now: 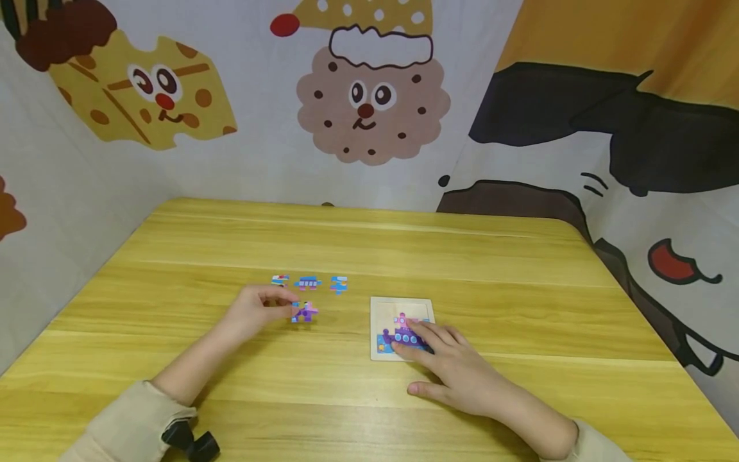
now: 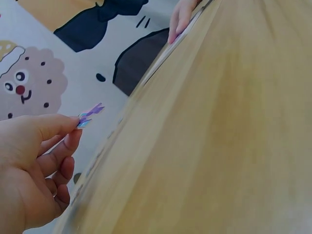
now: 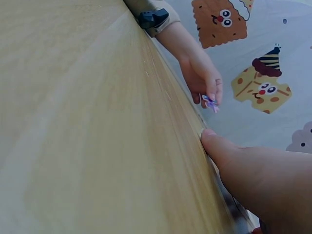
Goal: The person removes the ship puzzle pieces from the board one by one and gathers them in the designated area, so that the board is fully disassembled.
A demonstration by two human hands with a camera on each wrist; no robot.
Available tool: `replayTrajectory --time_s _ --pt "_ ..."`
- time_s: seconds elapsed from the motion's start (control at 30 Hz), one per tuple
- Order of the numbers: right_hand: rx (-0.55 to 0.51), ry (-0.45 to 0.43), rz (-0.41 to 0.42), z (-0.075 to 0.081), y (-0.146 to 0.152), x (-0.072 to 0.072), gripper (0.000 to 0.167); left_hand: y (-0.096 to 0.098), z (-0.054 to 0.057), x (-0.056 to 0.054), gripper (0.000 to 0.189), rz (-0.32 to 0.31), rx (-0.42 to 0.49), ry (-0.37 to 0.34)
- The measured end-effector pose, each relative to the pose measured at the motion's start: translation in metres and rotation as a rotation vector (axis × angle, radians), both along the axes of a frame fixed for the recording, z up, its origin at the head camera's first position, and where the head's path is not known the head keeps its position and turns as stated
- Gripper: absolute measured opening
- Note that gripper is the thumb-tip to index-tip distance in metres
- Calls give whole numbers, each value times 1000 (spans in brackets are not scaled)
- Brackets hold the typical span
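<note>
Between thumb and fingertips my left hand [image 1: 258,310] pinches a purple and blue jigsaw piece [image 1: 304,312], lifted off the table. The left wrist view also shows this piece [image 2: 90,116] at the fingertips. My right hand [image 1: 456,366] lies with fairly straight fingers over the right side of a square wooden puzzle tray [image 1: 374,321]. Inside the tray, joined pieces show part of a purple submarine picture [image 1: 398,336]; the fingers hide its right part. The right wrist view shows mainly the thumb [image 3: 222,148] of that hand.
Beyond the left hand, loose jigsaw pieces lie in a row: one partly hidden piece [image 1: 280,280], a blue and purple one [image 1: 308,283] and a blue one [image 1: 339,283]. The wooden table [image 1: 323,398] meets a cartoon-printed curtain [image 1: 260,173] at the back.
</note>
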State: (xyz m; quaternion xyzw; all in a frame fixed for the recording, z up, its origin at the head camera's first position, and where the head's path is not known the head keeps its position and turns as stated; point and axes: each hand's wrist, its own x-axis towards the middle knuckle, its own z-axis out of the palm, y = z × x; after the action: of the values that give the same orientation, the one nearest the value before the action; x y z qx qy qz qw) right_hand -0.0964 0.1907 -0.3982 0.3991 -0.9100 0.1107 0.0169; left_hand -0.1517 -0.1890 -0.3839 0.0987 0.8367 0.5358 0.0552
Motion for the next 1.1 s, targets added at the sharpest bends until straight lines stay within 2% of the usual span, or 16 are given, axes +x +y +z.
replayTrajectory --time_s 0.3,0.67,0.9,1.1 --pt "-3 -6 -1 0 -1 -1 61 -19 0 -1 22 17 -13 19" --pt "-6 -25 -7 1 -2 0 61 -35 -6 -11 20 22 -55 42" --pt "-1 -30 -8 3 -3 0 62 -40 -5 -14 17 20 -121 61" --pt "-8 -22 -5 2 -2 0 61 -41 -8 -16 13 21 -204 126"
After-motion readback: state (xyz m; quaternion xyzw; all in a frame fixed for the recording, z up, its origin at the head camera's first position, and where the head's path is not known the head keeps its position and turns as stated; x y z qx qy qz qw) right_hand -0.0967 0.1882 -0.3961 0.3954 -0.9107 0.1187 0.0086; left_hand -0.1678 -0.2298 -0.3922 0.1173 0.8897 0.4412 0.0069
